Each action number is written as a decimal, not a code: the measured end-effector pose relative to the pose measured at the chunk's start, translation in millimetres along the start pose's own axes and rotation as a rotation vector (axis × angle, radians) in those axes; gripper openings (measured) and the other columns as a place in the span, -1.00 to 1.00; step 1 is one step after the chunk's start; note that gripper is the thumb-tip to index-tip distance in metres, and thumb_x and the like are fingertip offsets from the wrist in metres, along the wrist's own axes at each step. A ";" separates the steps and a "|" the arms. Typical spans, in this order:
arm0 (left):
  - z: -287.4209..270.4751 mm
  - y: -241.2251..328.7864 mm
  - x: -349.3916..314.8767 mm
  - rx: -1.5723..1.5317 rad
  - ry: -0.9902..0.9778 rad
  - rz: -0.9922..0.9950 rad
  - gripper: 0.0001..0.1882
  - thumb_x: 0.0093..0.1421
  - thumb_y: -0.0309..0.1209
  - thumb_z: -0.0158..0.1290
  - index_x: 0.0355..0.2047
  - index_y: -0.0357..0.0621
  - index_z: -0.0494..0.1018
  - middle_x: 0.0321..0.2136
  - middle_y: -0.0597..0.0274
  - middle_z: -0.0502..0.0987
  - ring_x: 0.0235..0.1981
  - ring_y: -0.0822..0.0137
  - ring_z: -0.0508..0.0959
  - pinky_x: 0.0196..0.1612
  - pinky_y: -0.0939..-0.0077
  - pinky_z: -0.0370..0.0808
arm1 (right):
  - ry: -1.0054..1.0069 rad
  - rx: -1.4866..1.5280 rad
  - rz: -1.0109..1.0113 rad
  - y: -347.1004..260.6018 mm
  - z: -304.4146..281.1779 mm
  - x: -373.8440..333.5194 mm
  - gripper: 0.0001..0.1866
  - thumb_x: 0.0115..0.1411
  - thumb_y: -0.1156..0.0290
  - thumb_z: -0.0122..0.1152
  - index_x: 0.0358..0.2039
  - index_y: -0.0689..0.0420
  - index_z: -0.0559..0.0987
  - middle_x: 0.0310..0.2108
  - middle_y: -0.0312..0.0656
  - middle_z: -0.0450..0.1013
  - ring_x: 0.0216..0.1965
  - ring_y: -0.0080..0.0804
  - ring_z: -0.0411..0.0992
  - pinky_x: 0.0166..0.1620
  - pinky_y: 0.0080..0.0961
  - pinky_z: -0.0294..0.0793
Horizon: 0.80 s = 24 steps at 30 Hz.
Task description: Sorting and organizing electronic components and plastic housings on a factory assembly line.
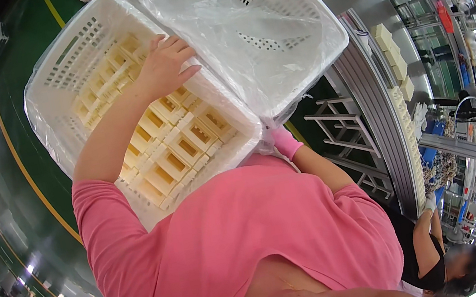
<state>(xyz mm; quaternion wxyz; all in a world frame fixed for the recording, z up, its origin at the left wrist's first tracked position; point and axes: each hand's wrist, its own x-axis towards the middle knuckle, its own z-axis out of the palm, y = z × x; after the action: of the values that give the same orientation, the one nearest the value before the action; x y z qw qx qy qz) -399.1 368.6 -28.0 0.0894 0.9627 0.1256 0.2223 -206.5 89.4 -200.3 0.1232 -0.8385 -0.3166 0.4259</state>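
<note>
My left hand (166,66) is bare and reaches across the left white basket (44,99). Its fingers are spread and lie against the clear plastic liner (211,80) on the basket's right side. Beneath my forearm, cream-coloured plastic parts (152,122) with rectangular openings stand in rows inside this basket. A pink glove covers my right hand (284,141), which is at the near right corner, beside the bunched plastic. Its fingers are mostly hidden there, so their grip does not show.
A second white basket (327,39), lined with clear plastic, adjoins on the right. Past it run a grey conveyor (373,107) and a metal table with cream blocks (392,56). A metal step frame (341,128) stands below. A co-worker (424,243) is at the lower right.
</note>
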 end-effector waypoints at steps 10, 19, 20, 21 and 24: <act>-12.6 -9.0 -19.9 -0.030 0.346 -0.189 -0.84 -0.01 -0.43 -0.06 -0.46 -0.29 0.39 -0.37 0.05 0.42 -0.37 0.13 0.43 -0.30 0.41 0.38 | -0.527 0.182 -0.106 -152.3 -158.2 -133.9 -0.72 0.02 0.41 -0.06 -0.27 0.27 0.45 -0.49 -0.24 0.44 -0.41 -0.58 0.39 -0.26 -0.70 0.33; 14.4 -179.4 -165.3 -0.242 0.468 -1.603 -0.47 -0.13 -0.16 -0.03 -0.19 -0.28 0.31 -0.24 -0.14 0.38 -0.17 0.02 0.37 -0.10 0.30 0.27 | -0.348 -0.161 -0.744 -351.7 -72.4 -3.0 -0.64 0.00 0.31 -0.05 -0.21 0.24 0.42 -0.39 -0.23 0.42 -0.36 -0.50 0.37 -0.20 -0.60 0.31; 23.3 -179.8 -184.1 -0.229 0.345 -1.735 -0.40 -0.14 -0.13 -0.02 -0.14 -0.30 0.26 -0.16 -0.18 0.33 -0.12 -0.01 0.33 -0.06 0.27 0.23 | -0.324 -0.323 -0.723 -363.6 -51.2 10.3 -0.65 -0.01 0.29 -0.07 -0.24 0.22 0.44 -0.38 -0.21 0.42 -0.38 -0.47 0.38 -0.22 -0.58 0.32; 25.2 -157.4 -178.4 -0.244 0.341 -1.786 -0.35 -0.15 -0.11 -0.01 -0.10 -0.29 0.22 -0.11 -0.16 0.27 -0.07 -0.03 0.27 -0.03 0.21 0.19 | -0.345 -0.737 -0.828 -372.4 -37.2 10.9 -0.66 0.00 0.28 -0.10 -0.26 0.20 0.45 -0.34 -0.18 0.42 -0.34 -0.40 0.39 -0.21 -0.56 0.33; 12.6 -65.7 -145.2 -0.278 0.432 -1.875 -0.27 -0.19 -0.06 0.01 -0.06 -0.29 0.16 -0.04 -0.16 0.16 0.01 -0.05 0.15 0.02 0.12 0.10 | -0.318 -1.119 -0.748 -368.2 4.3 21.5 -0.67 -0.01 0.30 -0.15 -0.29 0.17 0.47 -0.27 -0.13 0.41 -0.25 -0.26 0.38 -0.19 -0.49 0.33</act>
<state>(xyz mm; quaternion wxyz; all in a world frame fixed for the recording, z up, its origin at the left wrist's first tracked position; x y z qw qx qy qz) -532.9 388.9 -113.0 0.3182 0.3909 0.8280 0.2457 -357.4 386.0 -41.1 -0.2372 -0.5377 -0.7711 0.2451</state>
